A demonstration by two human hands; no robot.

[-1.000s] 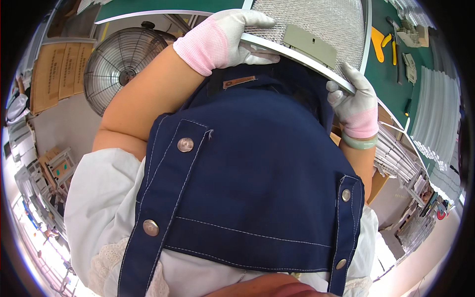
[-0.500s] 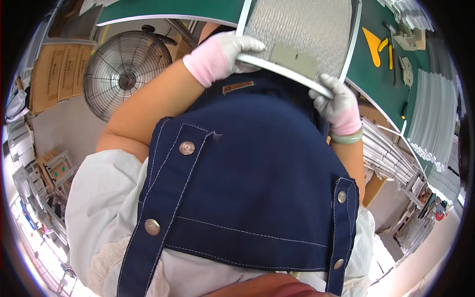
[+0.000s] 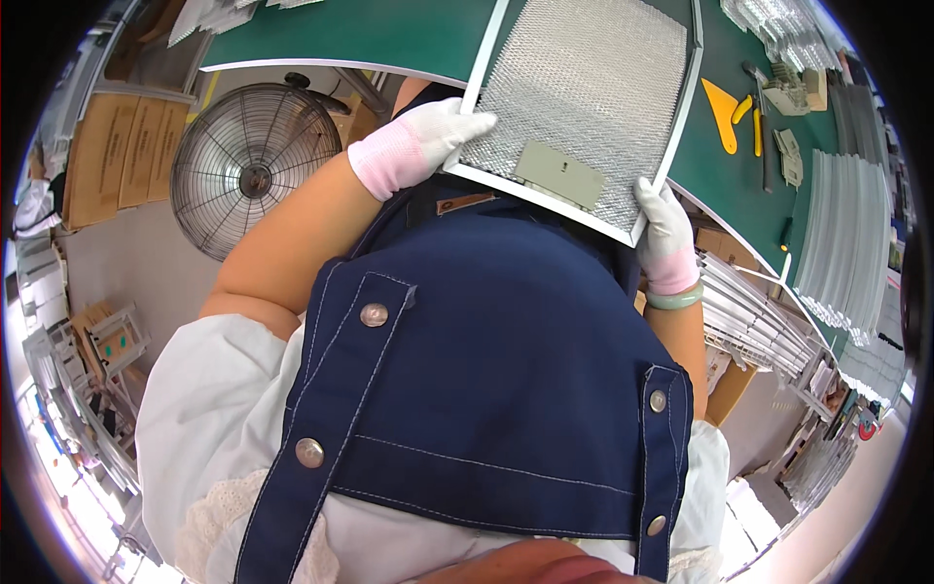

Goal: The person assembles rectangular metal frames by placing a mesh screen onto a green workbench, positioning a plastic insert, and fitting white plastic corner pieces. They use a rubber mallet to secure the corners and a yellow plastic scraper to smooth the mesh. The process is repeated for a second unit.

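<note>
The picture's upper edge cuts off the far end of the mesh panel [image 3: 584, 88] and part of the green table [image 3: 331, 39]. Beneath the panel's frame, most fingers of the left hand [image 3: 423, 143] and right hand [image 3: 667, 238] are hidden. Printing on the cardboard boxes [image 3: 141, 146] is too small to read.

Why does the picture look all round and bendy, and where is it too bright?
Head view: the fisheye lens bends straight edges, like the green tabletop's, inside a black rim; head view: glare whitens patches at lower left and lower right, and the silvery mesh panel glints; head view: the left hand and right hand look fairly sharp.
</note>
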